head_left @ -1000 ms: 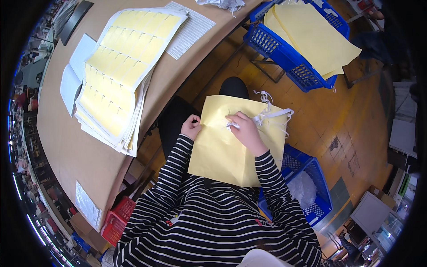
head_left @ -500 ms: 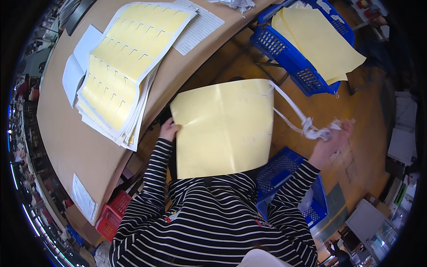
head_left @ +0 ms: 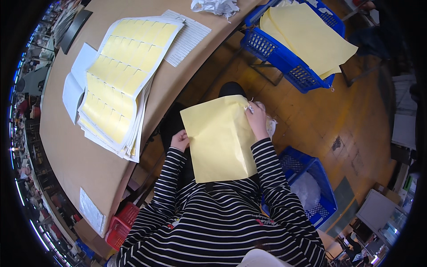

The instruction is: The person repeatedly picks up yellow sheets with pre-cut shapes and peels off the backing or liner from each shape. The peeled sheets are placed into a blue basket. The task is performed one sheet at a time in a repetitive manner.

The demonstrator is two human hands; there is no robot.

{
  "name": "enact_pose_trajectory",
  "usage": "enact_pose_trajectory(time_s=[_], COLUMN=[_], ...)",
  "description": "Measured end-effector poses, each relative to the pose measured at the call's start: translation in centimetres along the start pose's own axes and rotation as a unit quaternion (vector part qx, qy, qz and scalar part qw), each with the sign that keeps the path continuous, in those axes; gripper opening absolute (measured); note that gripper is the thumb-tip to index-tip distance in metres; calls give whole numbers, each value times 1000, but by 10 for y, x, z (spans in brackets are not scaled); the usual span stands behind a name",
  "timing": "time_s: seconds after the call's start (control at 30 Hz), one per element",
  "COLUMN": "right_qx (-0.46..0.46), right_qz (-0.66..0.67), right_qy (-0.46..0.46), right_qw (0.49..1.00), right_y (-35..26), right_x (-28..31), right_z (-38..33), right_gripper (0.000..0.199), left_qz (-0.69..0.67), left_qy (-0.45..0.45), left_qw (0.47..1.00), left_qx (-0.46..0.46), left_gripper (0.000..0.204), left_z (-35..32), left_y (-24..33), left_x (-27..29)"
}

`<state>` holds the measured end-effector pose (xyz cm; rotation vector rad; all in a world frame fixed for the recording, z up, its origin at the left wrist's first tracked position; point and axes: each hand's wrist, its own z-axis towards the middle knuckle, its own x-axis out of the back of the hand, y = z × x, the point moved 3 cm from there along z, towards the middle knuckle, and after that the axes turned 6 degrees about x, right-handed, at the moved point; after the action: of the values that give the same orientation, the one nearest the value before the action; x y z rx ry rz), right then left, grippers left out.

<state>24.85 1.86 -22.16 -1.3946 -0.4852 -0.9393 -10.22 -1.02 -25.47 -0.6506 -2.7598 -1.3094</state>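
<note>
A plain yellow sheet [head_left: 215, 140] lies over my lap, with a bend running down its right part. My left hand [head_left: 180, 141] is closed on the sheet's left edge, fingertips pinching it. At the upper right of the sheet my right hand [head_left: 256, 121] is closed too, its fingers against the sheet's edge. Thin white strips [head_left: 271, 127] are bunched in that hand and stick out beyond its far side. Whether those fingers also grip the sheet itself I cannot tell.
On the brown table [head_left: 58, 133] at left lies a stack of yellow label sheets [head_left: 118, 82] with cut lines. Crumpled white scraps [head_left: 215, 6] lie at its far end. A blue basket [head_left: 291, 71] holds yellow sheets. Another blue basket [head_left: 327, 189] stands at right, a red one [head_left: 122, 224] at left.
My right hand has come in from the far right to the sheet's upper right edge, bringing the white strips. The sheet's right part now bends inward. My left hand keeps its hold.
</note>
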Motion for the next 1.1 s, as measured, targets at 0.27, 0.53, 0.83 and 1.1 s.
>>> enact_pose_trajectory(time_s=[0.27, 0.53, 0.83, 1.1], right_qx=[51, 141, -85, -53], right_qz=[140, 101, 477, 404], right_qy=[-104, -348, -138, 4], right_qw=[983, 921, 864, 913], right_y=[-67, -119, -94, -112], right_x=[16, 0, 125, 201], right_z=[-24, -70, -42, 85], right_gripper=[24, 20, 74, 66], left_qz=[339, 407, 120, 181], left_qy=[311, 21, -167, -33], left_qw=[840, 891, 969, 852], left_qx=[-286, -201, -139, -490], left_gripper=[84, 69, 49, 35], left_z=[-81, 69, 70, -62], left_y=[158, 194, 168, 321], left_x=[-38, -124, -108, -92])
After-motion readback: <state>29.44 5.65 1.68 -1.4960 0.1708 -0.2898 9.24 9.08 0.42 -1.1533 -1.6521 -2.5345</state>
